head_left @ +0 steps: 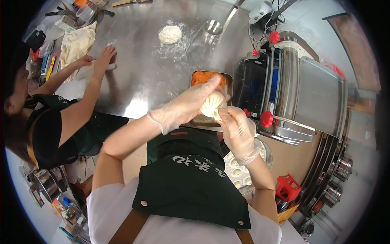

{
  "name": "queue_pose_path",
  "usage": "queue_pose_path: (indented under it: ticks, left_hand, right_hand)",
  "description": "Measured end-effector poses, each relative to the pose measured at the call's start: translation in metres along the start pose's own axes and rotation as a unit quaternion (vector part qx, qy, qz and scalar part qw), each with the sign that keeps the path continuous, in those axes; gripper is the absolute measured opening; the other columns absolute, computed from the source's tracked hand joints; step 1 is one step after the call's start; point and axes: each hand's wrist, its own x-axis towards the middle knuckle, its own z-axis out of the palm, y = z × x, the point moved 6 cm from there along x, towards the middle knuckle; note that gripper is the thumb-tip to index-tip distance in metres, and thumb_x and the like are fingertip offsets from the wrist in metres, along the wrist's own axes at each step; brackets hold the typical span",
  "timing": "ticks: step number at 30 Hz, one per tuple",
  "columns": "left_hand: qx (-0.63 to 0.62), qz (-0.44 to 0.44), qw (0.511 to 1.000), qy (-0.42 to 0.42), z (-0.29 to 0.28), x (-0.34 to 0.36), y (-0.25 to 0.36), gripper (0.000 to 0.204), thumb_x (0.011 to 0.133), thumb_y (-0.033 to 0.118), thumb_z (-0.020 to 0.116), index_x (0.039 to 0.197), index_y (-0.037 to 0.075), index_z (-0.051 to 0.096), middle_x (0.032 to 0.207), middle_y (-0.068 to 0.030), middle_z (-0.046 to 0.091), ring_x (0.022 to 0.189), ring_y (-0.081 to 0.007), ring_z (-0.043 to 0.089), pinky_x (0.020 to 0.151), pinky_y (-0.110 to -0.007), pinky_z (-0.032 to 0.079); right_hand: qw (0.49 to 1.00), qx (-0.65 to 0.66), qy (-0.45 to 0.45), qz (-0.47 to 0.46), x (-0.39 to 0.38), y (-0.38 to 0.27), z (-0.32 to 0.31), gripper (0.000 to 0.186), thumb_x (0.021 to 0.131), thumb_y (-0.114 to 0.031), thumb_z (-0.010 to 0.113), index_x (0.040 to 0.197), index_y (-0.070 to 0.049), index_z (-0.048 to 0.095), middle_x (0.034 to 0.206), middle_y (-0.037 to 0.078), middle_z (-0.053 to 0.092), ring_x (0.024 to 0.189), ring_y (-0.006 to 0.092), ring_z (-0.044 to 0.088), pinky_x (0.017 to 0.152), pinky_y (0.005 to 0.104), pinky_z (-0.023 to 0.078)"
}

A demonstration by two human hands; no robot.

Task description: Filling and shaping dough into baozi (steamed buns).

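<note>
My left hand [189,101], in a clear plastic glove, cradles a pale, pleated dough bun [211,106] with the thumb raised at its far side. My right hand [236,130], gloved the same way, pinches the gathered folds on the bun's right side. Beneath and behind both hands is a metal pan [193,122] holding orange filling [202,78]. Below my right forearm, a round metal tray [248,186] carries several pleated buns on white papers, partly hidden by my arm and apron.
A co-worker [48,126] works at left on the steel table [142,49], hands on a rolling pin [106,66] near a cloth [77,44]. Flour [170,34] and a metal cup [212,27] sit farther back. A dough roller machine [292,93] stands right, above a red stool [288,188].
</note>
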Motion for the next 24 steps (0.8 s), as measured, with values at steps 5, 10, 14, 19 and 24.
queue_pose_path:
  ticks: [5,10,14,19,24]
  left_hand:
    - [0.447,-0.131,0.874,-0.136,0.016,0.012,0.006,0.075,0.096,0.067,0.033,0.103,0.000,0.066,0.099,-0.0115,0.067,0.091,-0.0140,0.064,0.078,-0.028,0.051]
    - [0.377,-0.252,0.836,-0.309,0.053,0.006,0.019,0.086,0.093,0.073,0.026,0.118,0.000,0.063,0.116,-0.0150,0.064,0.117,-0.0182,0.057,0.091,-0.031,0.051]
    - [-0.050,-0.045,0.982,-0.175,0.045,-0.003,-0.035,0.084,0.092,0.072,0.026,0.125,0.001,0.053,0.113,-0.0106,0.061,0.103,-0.0170,0.062,0.088,-0.030,0.054]
    - [-0.042,-0.029,0.987,-0.153,0.044,-0.002,-0.052,0.076,0.093,0.069,0.027,0.118,0.003,0.055,0.108,-0.0083,0.061,0.103,-0.0151,0.062,0.088,-0.029,0.054]
    - [-0.116,0.221,0.968,0.032,0.045,-0.014,-0.044,0.069,0.098,0.062,0.022,0.119,0.004,0.054,0.119,-0.0096,0.056,0.110,-0.0193,0.058,0.097,-0.036,0.050]
  right_hand:
    - [0.975,-0.022,-0.136,-0.171,0.013,-0.017,-0.009,0.027,0.072,-0.004,0.071,0.099,-0.001,0.063,0.085,0.004,0.058,0.066,0.0195,0.062,0.051,0.0306,0.050]
    - [0.980,0.079,-0.096,-0.155,0.005,-0.007,-0.031,0.038,0.065,0.000,0.075,0.101,-0.005,0.062,0.099,0.010,0.064,0.071,0.0217,0.064,0.057,0.0325,0.050]
    - [0.987,0.098,-0.117,-0.042,0.004,0.005,-0.030,0.046,0.068,-0.001,0.077,0.110,-0.008,0.059,0.100,0.013,0.064,0.074,0.0259,0.065,0.060,0.0341,0.051]
    - [0.986,0.062,-0.125,-0.095,-0.004,0.005,-0.031,0.047,0.059,0.003,0.076,0.104,-0.006,0.067,0.093,0.005,0.060,0.078,0.0222,0.064,0.059,0.0326,0.052]
    - [0.985,0.151,0.034,0.080,-0.028,0.017,-0.024,0.045,0.065,0.001,0.081,0.107,-0.006,0.068,0.096,0.008,0.059,0.073,0.0171,0.061,0.059,0.0262,0.050]
